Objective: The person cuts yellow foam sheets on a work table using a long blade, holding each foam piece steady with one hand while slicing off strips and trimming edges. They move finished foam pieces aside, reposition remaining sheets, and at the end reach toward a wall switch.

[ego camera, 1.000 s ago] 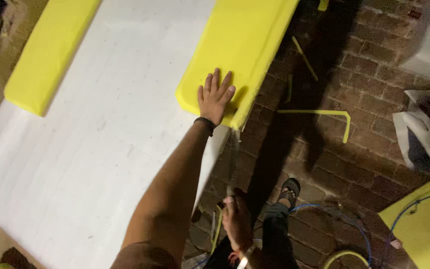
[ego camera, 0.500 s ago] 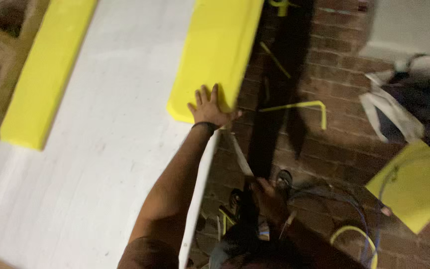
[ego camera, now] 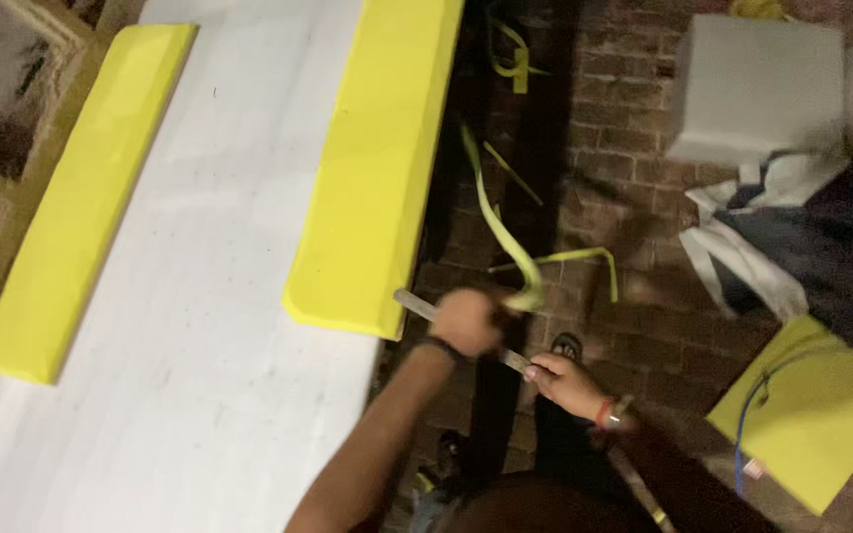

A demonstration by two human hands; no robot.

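My left hand [ego camera: 466, 321] is closed around a thin yellow foam strip [ego camera: 499, 232] that curls up beside the table edge. My right hand [ego camera: 567, 383] grips a long thin blade [ego camera: 417, 306] whose tip reaches the near right corner of a long yellow foam slab [ego camera: 377, 158]. That slab lies along the right edge of a white table [ego camera: 199, 326]. A second yellow foam slab [ego camera: 86, 202] lies along the table's left side.
Loose yellow foam offcuts [ego camera: 570, 259] lie on the brick floor [ego camera: 634, 148] to the right. A white block [ego camera: 757, 89], a heap of cloth [ego camera: 792, 237] and a yellow foam sheet [ego camera: 812, 415] with a blue cable [ego camera: 752, 415] sit further right.
My left hand has left the top of the slab and now grasps a cut strip beside it. My right hand has come up with the blade to the slab's corner.
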